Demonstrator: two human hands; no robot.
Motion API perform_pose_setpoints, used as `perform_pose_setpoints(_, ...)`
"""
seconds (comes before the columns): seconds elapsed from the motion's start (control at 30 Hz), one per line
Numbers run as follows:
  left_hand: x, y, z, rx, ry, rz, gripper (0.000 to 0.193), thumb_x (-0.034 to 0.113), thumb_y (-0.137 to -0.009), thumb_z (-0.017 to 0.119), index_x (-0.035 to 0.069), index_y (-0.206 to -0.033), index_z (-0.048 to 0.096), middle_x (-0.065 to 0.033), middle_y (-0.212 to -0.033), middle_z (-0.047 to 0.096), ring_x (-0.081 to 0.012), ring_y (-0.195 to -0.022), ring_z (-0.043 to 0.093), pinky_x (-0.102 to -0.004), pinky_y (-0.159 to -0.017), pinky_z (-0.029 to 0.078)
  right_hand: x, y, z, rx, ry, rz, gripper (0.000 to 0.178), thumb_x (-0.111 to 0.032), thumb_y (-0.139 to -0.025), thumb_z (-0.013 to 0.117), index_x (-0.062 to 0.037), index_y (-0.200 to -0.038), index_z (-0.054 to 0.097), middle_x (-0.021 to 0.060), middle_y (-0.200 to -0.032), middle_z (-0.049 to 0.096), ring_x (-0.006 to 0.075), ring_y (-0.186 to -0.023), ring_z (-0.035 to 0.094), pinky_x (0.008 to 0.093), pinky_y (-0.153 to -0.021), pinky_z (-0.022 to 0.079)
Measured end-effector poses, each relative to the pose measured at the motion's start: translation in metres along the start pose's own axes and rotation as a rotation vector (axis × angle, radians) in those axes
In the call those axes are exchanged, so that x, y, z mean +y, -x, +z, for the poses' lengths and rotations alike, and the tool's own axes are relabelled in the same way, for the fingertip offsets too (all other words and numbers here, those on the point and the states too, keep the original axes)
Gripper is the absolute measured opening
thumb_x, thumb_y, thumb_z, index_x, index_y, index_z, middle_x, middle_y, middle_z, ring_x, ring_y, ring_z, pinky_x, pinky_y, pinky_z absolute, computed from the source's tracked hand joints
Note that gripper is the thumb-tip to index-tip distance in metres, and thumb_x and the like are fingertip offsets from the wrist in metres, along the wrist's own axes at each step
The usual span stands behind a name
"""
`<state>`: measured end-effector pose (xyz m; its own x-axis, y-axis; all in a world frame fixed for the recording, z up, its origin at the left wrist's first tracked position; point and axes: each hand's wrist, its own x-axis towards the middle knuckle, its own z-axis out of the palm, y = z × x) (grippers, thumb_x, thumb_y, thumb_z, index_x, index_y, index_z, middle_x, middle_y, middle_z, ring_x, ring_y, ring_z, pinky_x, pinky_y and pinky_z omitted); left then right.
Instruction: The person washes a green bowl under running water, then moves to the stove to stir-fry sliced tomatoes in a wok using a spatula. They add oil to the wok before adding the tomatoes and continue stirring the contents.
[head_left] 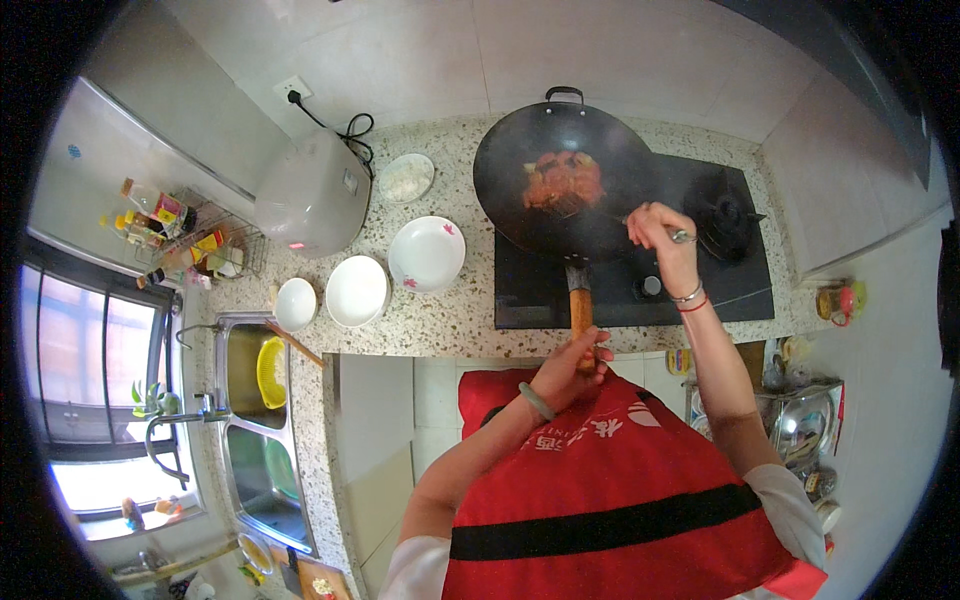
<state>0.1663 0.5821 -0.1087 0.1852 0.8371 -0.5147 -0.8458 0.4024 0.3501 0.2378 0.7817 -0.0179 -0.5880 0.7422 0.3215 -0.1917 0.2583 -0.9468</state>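
Note:
A black wok sits on the black cooktop and holds reddish-orange food. My left hand grips the wok's wooden handle at its near end. Above the wok's right rim, my right hand is closed on the metal handle of a spatula, whose blade reaches into the food. I wear a red apron with a black band.
White empty bowls and a plate stand on the speckled counter left of the wok, with a grey rice cooker behind. A double sink lies far left. Bottles fill a rack. Metal ware stands at right.

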Motion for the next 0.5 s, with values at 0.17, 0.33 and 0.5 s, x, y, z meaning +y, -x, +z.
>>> perform_pose_setpoints(0.17, 0.001, 0.001, 0.003, -0.019, -0.036, 0.007, 0.042, 0.043, -0.094, 0.048, 0.009, -0.118, 0.050, -0.0026, -0.086, 0.057, -0.0107, -0.072, 0.049, -0.0241, -0.064, 0.042, 0.025, 0.009, 0.000, 0.018, 0.086, -0.028, 0.028, -0.004, -0.087, 0.052, -0.0008, -0.061, 0.042, 0.0031, -0.064, 0.048, 0.0085, -0.060, 0.043, 0.0236, -0.055, 0.034)
perform_pose_setpoints(0.33, 0.003, 0.004, 0.002, -0.019, -0.037, -0.016, 0.041, 0.043, -0.094, 0.047, 0.010, -0.118, 0.049, -0.0020, -0.086, 0.056, -0.0106, -0.072, 0.050, -0.0239, -0.064, 0.043, -0.030, 0.013, -0.016, -0.011, 0.138, 0.019, 0.031, -0.006, -0.088, 0.053, -0.0020, -0.059, 0.041, 0.0027, -0.065, 0.049, 0.0083, -0.060, 0.042, 0.0228, -0.055, 0.032)
perform_pose_setpoints(0.5, 0.005, 0.006, 0.005, -0.016, -0.078, -0.004, 0.041, 0.044, -0.095, 0.046, 0.010, -0.118, 0.049, -0.0014, -0.085, 0.055, -0.0103, -0.072, 0.049, -0.0239, -0.065, 0.043, -0.037, 0.008, -0.034, -0.162, 0.305, 0.041, 0.032, -0.005, -0.087, 0.056, -0.0015, -0.062, 0.037, -0.0003, -0.063, 0.041, 0.0079, -0.059, 0.035, 0.0243, -0.053, 0.029)
